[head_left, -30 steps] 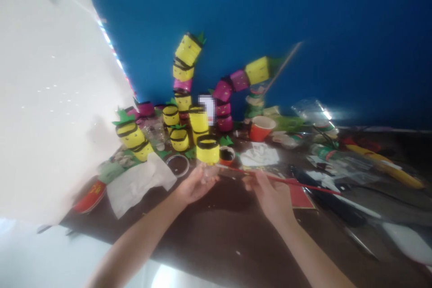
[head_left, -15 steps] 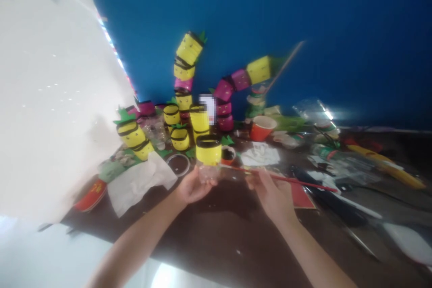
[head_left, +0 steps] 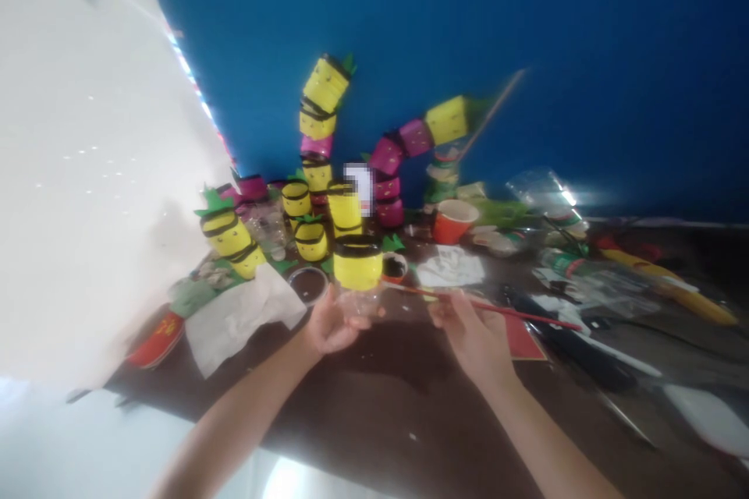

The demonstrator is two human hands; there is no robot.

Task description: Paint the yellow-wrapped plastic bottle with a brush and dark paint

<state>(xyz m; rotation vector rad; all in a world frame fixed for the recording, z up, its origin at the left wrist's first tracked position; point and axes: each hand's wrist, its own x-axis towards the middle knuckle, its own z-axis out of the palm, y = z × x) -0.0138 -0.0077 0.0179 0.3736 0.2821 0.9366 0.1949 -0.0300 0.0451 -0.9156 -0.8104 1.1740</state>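
In my left hand [head_left: 336, 325] is a clear plastic cup [head_left: 358, 269] with a yellow painted upper part and a black rim; my fingers wrap round its clear lower end. My right hand [head_left: 473, 327] pinches a thin red-handled paintbrush [head_left: 497, 309]. The brush's tip points left and ends close to the cup's right side; whether it touches cannot be made out. Behind the cup stands a small paint pot [head_left: 395, 268] with dark contents. Several painted yellow cups, one of them a small cup [head_left: 310, 240] with a green leaf top, stand behind my left hand.
Curved stacks of yellow and magenta cups [head_left: 388, 156] lean near the blue wall. A crumpled tissue [head_left: 450, 268] and red paper cup [head_left: 455, 221] lie behind my right hand. White paper [head_left: 239, 316] is at left, clear plastic bottles [head_left: 608, 284] at right.
The yellow cup has shifted slightly left and turned a little in my left hand. My right hand and the paintbrush have barely moved.
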